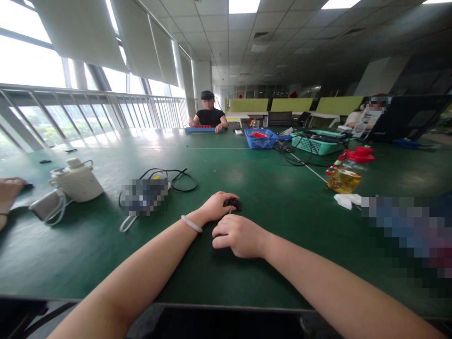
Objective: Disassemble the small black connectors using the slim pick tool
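Note:
My left hand [218, 206], with a white bangle on its wrist, is stretched over the green table. Its fingers close round a small black object [233, 204] whose exact kind I cannot make out. Just in front of it, nearer to me, is my right hand [240, 235], knuckles up and fingers curled in a pinch. A short thin grey tip [230, 212] shows between the two hands. Whatever lies under my right fingers is hidden.
On the left stand a cream jug-like bottle [77, 181] and a phone-like device [45, 207]; another person's hand [9, 193] is beyond. A black cable [185, 186] lies ahead. Rightward are a red-lidded bottle [346, 176], blue basket [261, 141] and green basket [314, 145]. A person [208, 115] sits opposite.

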`<state>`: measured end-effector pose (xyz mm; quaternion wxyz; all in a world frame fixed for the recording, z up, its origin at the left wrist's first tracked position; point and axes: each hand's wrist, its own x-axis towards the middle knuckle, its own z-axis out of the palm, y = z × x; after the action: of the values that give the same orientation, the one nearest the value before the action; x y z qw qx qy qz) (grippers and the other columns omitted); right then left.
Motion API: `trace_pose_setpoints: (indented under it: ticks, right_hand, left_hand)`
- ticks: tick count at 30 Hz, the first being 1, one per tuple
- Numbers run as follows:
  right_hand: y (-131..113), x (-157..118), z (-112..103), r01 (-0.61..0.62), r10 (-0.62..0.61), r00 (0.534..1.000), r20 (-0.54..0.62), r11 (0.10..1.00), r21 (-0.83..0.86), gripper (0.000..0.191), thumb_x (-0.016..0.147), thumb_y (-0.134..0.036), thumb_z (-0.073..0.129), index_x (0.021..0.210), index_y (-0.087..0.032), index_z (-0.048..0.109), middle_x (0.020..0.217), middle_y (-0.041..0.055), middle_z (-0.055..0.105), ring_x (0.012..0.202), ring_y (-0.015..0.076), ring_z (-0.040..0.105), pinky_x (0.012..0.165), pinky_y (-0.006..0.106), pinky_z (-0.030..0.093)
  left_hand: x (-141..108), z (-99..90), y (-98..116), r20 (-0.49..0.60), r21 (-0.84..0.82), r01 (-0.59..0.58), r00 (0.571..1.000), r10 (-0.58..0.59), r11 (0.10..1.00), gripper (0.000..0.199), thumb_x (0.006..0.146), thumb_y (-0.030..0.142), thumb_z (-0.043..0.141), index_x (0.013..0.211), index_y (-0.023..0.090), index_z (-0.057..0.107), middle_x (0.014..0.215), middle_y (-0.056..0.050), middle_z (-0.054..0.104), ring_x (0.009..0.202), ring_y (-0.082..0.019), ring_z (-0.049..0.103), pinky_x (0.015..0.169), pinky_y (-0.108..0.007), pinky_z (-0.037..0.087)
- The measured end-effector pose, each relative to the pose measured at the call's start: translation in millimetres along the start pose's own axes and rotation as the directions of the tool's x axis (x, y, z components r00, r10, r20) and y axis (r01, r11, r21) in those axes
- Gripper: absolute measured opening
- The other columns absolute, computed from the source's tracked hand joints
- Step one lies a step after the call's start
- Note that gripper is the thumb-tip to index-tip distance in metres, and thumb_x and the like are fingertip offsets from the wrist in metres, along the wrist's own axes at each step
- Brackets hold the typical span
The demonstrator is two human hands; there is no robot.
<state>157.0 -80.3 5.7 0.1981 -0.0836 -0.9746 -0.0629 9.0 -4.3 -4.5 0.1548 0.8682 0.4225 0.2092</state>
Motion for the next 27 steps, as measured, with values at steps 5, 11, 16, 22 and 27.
trace_pose_setpoints:
  ticks: [5, 11, 16, 22, 27]
  right_hand:
    - [9.5, -7.2, -8.4, -0.148, 0.219, 0.914, -0.342, 0.964, 0.222, 0.024, 0.076, 0.000, 0.043, 0.078, -0.019, 0.057, 0.083, 0.0049, 0.068, 0.080, 0.0149, 0.061, 0.077, 0.029, 0.048]
    - [17.7, -13.8, -16.6, -0.255, 0.433, 0.729, -0.529, 0.890, 0.377, 0.018, 0.080, -0.004, 0.045, 0.075, -0.020, 0.052, 0.078, 0.0041, 0.066, 0.074, 0.0151, 0.061, 0.071, 0.029, 0.050]
    - [6.9, -6.4, -3.3, -0.147, 0.195, 0.928, -0.318, 0.974, 0.171, 0.021, 0.073, -0.003, 0.045, 0.072, -0.019, 0.057, 0.080, 0.0045, 0.068, 0.078, 0.0164, 0.060, 0.076, 0.031, 0.047]
    - [-2.1, -0.1, 12.1, -0.035, 0.035, 0.999, 0.018, 0.999, 0.026, 0.019, 0.070, -0.010, 0.051, 0.076, -0.021, 0.066, 0.102, 0.0034, 0.068, 0.085, 0.0179, 0.059, 0.075, 0.032, 0.044]
    - [4.4, -5.2, 4.2, -0.162, 0.170, 0.983, -0.067, 0.980, 0.115, 0.017, 0.071, -0.007, 0.051, 0.065, -0.019, 0.062, 0.094, 0.0031, 0.069, 0.080, 0.0161, 0.059, 0.075, 0.030, 0.046]
  left_hand:
    - [2.0, 0.5, -3.0, 0.018, 0.011, -0.047, 0.999, 0.047, 0.999, 0.035, 0.079, 0.022, 0.059, 0.114, 0.022, 0.063, 0.113, -0.003, 0.067, 0.107, -0.022, 0.058, 0.096, -0.034, 0.045]
    - [2.3, 3.7, -6.5, -0.026, 0.007, -0.092, 0.995, 0.092, 0.996, 0.032, 0.081, 0.026, 0.058, 0.112, 0.022, 0.064, 0.110, -0.003, 0.068, 0.104, -0.022, 0.059, 0.093, -0.031, 0.045]
    - [0.5, 2.1, -2.8, -0.003, 0.007, -0.051, 0.999, 0.051, 0.999, 0.038, 0.080, 0.023, 0.059, 0.117, 0.022, 0.061, 0.116, -0.004, 0.066, 0.108, -0.022, 0.058, 0.097, -0.034, 0.045]
    - [-0.5, 2.0, -1.3, -0.011, 0.003, -0.018, 1.000, 0.018, 1.000, 0.041, 0.081, 0.029, 0.062, 0.122, 0.024, 0.059, 0.117, -0.005, 0.065, 0.109, -0.022, 0.057, 0.096, -0.034, 0.045]
    - [0.7, 2.2, -0.5, -0.007, 0.026, -0.017, 1.000, 0.017, 1.000, 0.037, 0.080, 0.028, 0.061, 0.118, 0.025, 0.061, 0.114, -0.003, 0.066, 0.108, -0.023, 0.058, 0.097, -0.035, 0.045]
